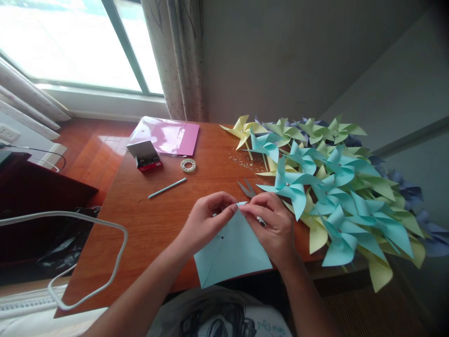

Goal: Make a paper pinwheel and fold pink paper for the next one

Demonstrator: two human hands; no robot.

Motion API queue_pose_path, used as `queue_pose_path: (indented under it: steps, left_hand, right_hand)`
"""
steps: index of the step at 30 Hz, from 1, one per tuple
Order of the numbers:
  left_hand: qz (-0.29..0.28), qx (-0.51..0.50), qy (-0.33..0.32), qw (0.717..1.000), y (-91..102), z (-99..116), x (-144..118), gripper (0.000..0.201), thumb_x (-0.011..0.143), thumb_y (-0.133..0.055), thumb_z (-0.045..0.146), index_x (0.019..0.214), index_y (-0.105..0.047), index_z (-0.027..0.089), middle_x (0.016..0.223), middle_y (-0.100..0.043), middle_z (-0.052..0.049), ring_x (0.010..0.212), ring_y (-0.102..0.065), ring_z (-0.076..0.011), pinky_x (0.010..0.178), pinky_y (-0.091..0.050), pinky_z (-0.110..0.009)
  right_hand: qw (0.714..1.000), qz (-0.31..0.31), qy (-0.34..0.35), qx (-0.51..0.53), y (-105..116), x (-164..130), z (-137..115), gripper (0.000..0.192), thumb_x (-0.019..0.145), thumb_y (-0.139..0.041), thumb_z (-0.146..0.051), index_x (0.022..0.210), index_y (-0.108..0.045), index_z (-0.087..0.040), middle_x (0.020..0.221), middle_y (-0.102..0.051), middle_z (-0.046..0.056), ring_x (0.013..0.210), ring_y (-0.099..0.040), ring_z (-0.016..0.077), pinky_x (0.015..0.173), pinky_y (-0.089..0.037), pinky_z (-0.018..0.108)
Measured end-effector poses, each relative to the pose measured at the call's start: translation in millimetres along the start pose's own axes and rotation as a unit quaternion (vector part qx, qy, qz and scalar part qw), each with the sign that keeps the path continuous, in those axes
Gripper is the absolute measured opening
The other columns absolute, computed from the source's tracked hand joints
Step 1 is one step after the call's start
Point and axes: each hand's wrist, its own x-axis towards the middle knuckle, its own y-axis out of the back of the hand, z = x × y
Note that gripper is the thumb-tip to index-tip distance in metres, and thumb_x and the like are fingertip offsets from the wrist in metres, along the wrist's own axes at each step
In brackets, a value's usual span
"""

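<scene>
A light-blue sheet of paper (235, 255) with a diagonal crease and a small dark mark hangs between my hands over the table's front edge. My left hand (210, 215) pinches its top corner between thumb and fingers. From the other side, my right hand (271, 222) pinches the same corner, its fingertips almost meeting those of the left. Just behind the right hand lies a pair of scissors (247, 188), blades pointing away and handles mostly covered by that hand.
Many paper pinwheels (340, 229) in blue, green, yellow and purple pile up at the right. On the wooden table (140, 248) lie a pencil-like stick (167, 187), a tape roll (188, 165), an opened small box (149, 161), a pink folder (189, 139) and scattered beads (243, 162). A white cable (122, 248) loops at left.
</scene>
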Motion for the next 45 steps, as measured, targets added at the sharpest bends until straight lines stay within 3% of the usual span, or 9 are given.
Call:
queue_pose_path:
  steps: [9, 18, 23, 45]
  left_hand:
    - [0.007, -0.015, -0.010, 1.000, -0.8, 4.3, 0.0, 0.020, 0.089, -0.071, 0.035, 0.086, -0.070, 0.016, 0.074, -0.064, 0.000, 0.067, -0.053, -0.0114, 0.059, -0.040, -0.021]
    - [0.018, 0.061, -0.035, 0.997, -1.3, -0.8, -2.5, 0.022, 0.091, -0.067, 0.037, 0.085, -0.070, 0.016, 0.075, -0.065, -0.002, 0.068, -0.055, -0.0134, 0.060, -0.042, -0.024]
    - [0.006, 0.083, -0.044, 0.996, -4.0, 2.7, -2.6, 0.022, 0.093, -0.065, 0.035, 0.086, -0.071, 0.016, 0.074, -0.066, -0.002, 0.068, -0.057, -0.0136, 0.060, -0.044, -0.024]
    - [0.016, 0.088, -0.037, 0.995, -5.4, 4.4, -1.0, 0.021, 0.089, -0.069, 0.035, 0.084, -0.070, 0.015, 0.077, -0.069, -0.004, 0.067, -0.057, -0.0137, 0.058, -0.045, -0.023]
  right_hand:
    - [1.000, -0.017, -0.015, 0.016, 1.0, -0.2, -3.0, 0.018, 0.090, -0.069, -0.010, 0.095, -0.079, -0.024, 0.083, -0.064, 0.004, 0.081, -0.060, 0.0190, 0.072, -0.052, 0.034]
    - [0.963, -0.032, -0.214, 0.162, 10.1, 2.1, -4.6, 0.011, 0.095, -0.063, -0.026, 0.099, -0.073, -0.024, 0.095, -0.069, 0.003, 0.086, -0.067, 0.0194, 0.071, -0.053, 0.030]
    - [0.962, -0.067, -0.219, 0.150, 5.9, 4.2, -3.1, 0.006, 0.091, -0.068, -0.026, 0.092, -0.072, -0.022, 0.090, -0.070, 0.004, 0.084, -0.067, 0.0200, 0.073, -0.055, 0.031]
    - [0.964, -0.054, -0.213, 0.147, 2.0, 0.9, -0.2, 0.006, 0.091, -0.068, -0.025, 0.087, -0.072, -0.022, 0.087, -0.071, 0.003, 0.083, -0.068, 0.0192, 0.073, -0.055, 0.030]
